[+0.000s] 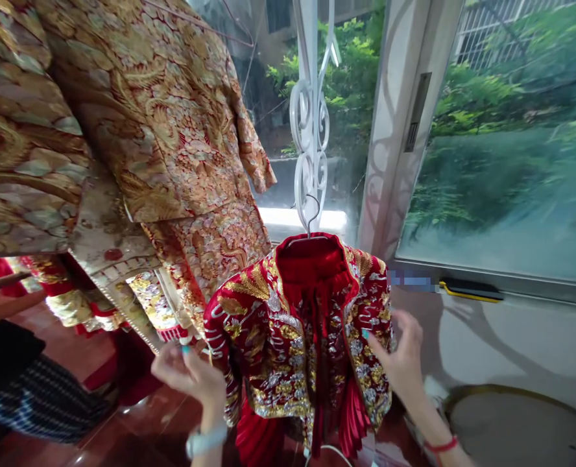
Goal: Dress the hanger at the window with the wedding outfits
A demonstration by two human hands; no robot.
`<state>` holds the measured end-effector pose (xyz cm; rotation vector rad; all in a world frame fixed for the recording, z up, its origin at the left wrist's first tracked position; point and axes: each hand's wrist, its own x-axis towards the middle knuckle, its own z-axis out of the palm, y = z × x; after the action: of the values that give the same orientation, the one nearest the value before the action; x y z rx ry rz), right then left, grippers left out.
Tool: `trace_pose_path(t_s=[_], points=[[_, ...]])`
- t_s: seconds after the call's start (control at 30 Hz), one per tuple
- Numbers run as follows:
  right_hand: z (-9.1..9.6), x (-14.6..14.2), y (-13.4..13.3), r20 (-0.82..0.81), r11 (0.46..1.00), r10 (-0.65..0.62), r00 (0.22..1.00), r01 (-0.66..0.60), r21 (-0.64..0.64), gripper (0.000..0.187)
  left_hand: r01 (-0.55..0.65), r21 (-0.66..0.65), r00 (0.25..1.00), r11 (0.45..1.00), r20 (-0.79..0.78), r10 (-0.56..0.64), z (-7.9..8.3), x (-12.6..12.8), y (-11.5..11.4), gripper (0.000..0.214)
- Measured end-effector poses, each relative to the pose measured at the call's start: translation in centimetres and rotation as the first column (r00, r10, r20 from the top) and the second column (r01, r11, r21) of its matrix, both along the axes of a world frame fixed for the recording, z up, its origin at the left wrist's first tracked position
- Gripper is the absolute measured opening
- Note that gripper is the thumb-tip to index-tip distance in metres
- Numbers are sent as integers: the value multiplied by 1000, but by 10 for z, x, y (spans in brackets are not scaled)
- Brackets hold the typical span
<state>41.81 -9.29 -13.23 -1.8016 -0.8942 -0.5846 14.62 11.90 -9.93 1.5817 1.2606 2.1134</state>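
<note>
A red jacket (298,331) with gold and silver embroidery hangs on a hanger (311,224) hooked to the white scrolled window grille (310,123). My left hand (191,373) is at the jacket's left sleeve, with its fingers curled and pinched near the sleeve edge. What the fingertips hold is hidden. My right hand (399,360) touches the jacket's right shoulder and front, fingers spread apart. A watch sits on my left wrist and a red band on my right.
Larger gold and red embroidered garments (137,130) hang at the upper left. A window (502,143) with greenery outside fills the right. Below lie a white sill (512,337), a round object (521,425) and a dark red floor (137,428).
</note>
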Motion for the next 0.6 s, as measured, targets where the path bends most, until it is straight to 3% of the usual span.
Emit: trace_pose_path(t_s=[0.03,0.07,0.1,0.13,0.2,0.27,0.33,0.43,0.53,0.6], points=[[-20,-10,1,-10,998,-54,999,53,-45,58,-13,55,1000,998,-28,14,-17,7,-20,34],[-38,-18,5,-10,988,-83,997,81,-131,55,76,64,989,995,-131,-67,-36,17,-38,35],[-52,-24,11,-11,971,-124,992,119,-206,50,221,-1,923,975,-324,-209,-56,29,-53,37],[-63,-26,19,-11,951,-134,991,125,-284,43,256,-74,864,964,-429,-263,-73,42,-64,39],[-73,-25,33,-29,907,-117,993,95,-411,22,175,-300,777,938,-543,-319,-96,65,-72,45],[-71,-18,41,-82,866,-57,995,8,-499,12,59,-501,717,864,-581,-385,-102,78,-65,47],[-61,-13,40,-150,820,18,989,-100,-563,19,38,-614,668,788,-571,-477,-96,80,-57,45],[-44,-20,27,-238,757,166,957,-279,-591,22,162,-666,653,728,-481,-585,-93,71,-68,45],[-31,-45,15,-299,712,320,899,-436,-550,22,325,-701,612,634,-355,-706,-107,69,-102,48],[-26,-63,13,-340,649,356,871,-492,-581,24,339,-750,581,568,-308,-753,-114,75,-119,50]])
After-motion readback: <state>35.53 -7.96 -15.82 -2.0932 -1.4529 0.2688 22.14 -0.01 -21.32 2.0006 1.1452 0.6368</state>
